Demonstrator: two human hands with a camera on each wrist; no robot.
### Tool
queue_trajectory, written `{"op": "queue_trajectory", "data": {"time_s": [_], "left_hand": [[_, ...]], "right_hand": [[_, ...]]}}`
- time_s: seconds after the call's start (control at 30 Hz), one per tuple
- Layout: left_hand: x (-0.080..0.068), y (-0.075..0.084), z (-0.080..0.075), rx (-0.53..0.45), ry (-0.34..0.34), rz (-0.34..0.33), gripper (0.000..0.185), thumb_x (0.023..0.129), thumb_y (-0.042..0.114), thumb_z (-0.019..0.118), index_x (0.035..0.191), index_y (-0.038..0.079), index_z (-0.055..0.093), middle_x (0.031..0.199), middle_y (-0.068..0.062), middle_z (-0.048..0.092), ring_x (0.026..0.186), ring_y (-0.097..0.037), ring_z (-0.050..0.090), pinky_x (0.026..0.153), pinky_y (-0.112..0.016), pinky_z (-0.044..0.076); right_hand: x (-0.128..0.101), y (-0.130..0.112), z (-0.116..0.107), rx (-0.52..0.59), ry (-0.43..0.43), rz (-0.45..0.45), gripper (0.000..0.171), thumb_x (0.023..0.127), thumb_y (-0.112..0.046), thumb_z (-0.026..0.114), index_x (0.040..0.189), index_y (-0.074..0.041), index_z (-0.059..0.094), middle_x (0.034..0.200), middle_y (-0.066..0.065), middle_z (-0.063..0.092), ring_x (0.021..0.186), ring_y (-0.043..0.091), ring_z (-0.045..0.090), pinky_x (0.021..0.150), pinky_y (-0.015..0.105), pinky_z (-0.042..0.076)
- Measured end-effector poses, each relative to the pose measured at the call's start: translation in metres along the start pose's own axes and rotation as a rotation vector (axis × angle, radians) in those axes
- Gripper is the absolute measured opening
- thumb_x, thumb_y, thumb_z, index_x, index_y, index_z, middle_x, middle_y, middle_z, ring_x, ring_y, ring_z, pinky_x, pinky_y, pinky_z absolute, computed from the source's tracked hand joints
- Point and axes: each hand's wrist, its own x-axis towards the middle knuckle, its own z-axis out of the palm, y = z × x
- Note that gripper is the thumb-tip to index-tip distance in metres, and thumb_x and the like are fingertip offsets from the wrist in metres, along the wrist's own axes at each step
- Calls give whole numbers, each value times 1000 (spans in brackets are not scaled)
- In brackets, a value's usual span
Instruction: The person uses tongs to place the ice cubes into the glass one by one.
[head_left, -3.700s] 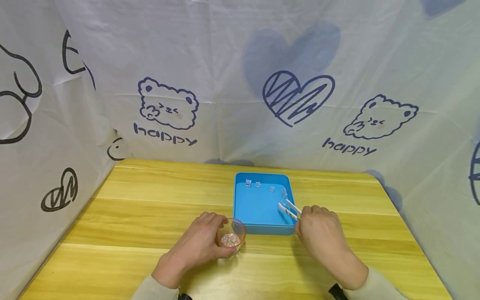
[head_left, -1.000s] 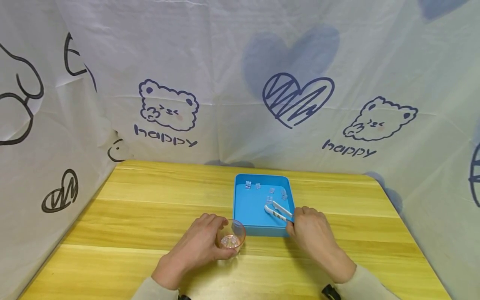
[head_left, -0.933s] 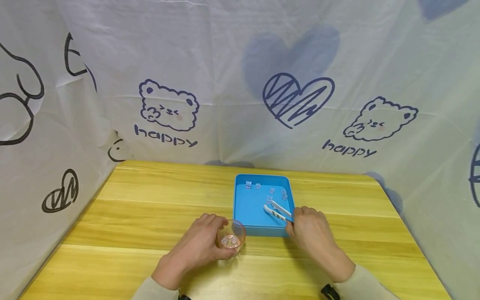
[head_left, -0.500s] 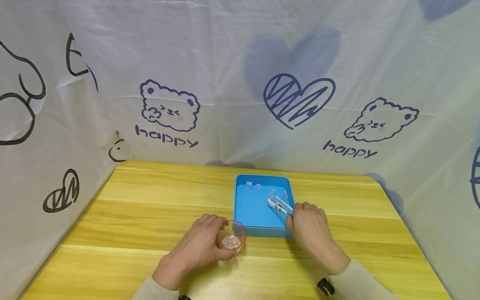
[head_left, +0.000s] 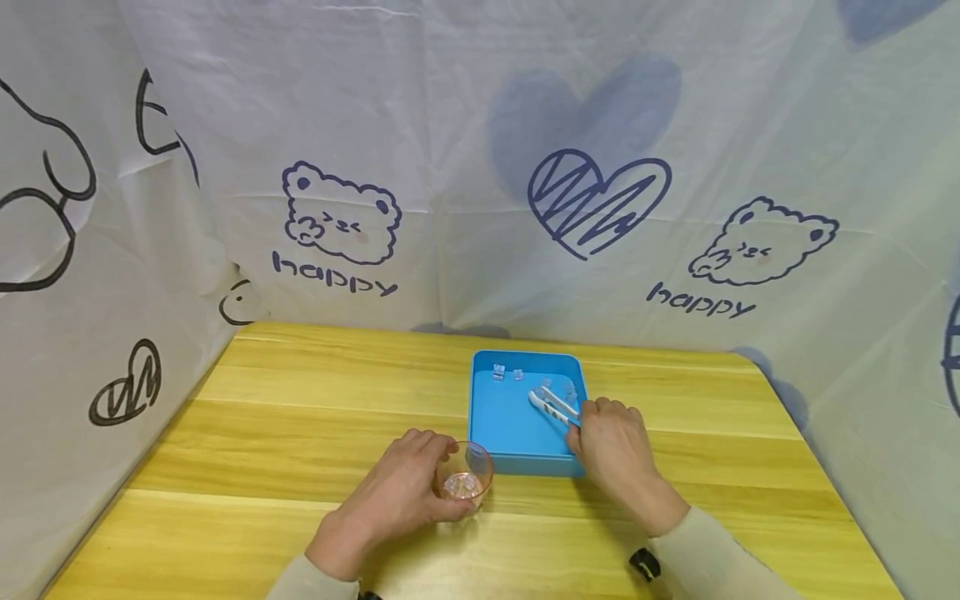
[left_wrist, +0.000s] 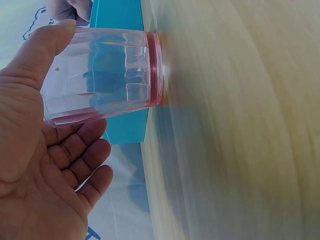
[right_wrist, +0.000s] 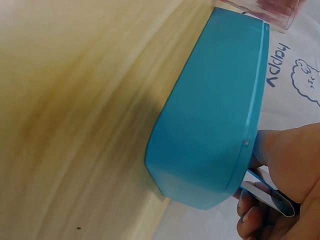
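My left hand [head_left: 393, 492] holds a clear, pink-tinted cup [head_left: 480, 460] upright on the table, thumb on the near side and fingers on the far side. Several clear cubes [left_wrist: 135, 70] lie at the bottom of the cup. In my right hand [head_left: 618, 454] are white tongs [head_left: 553, 411], reaching over the right part of a blue tray [head_left: 506, 429]. A clear cube shows at the tong tips, partly hidden by them. In the right wrist view the tray wall [right_wrist: 200, 115] hides the tips, while thumb and fingers grip the tongs' bent end [right_wrist: 287, 206].
More clear cubes lie along the tray's back and right sides, one pair-like cluster [head_left: 571, 391] close to the right wall. The cup stands at the tray's front left corner. A wooden table [head_left: 300, 400] runs back to a white printed cloth [head_left: 450, 125].
My right hand has moved left with the tongs, and their tips have closed in around a cube that earlier lay in front of them. The left hand and cup stay in place.
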Motion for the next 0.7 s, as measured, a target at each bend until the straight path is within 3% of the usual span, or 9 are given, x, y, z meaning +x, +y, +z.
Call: {"op": "queue_trajectory", "data": {"time_s": [0.47,0.7], "left_hand": [[0,2,-2,2,-9,-9,74,70,65,75,124,17,59,109,4,63,106,-15,52,100,-42,44],[0,2,-2,2,-7,-4,74,70,65,75,123,16,60,109,4,63,106,-15,52,100,-42,43]], "right_hand": [[-13,2,-7,26,47,-41,25,80,-18,66,66,-10,47,59,0,36,54,17,32,53,28,21],[-19,-3,-24,73,53,-52,22,80,-17,66,65,-12,49,59,-2,36,55,14,31,54,27,21]]}}
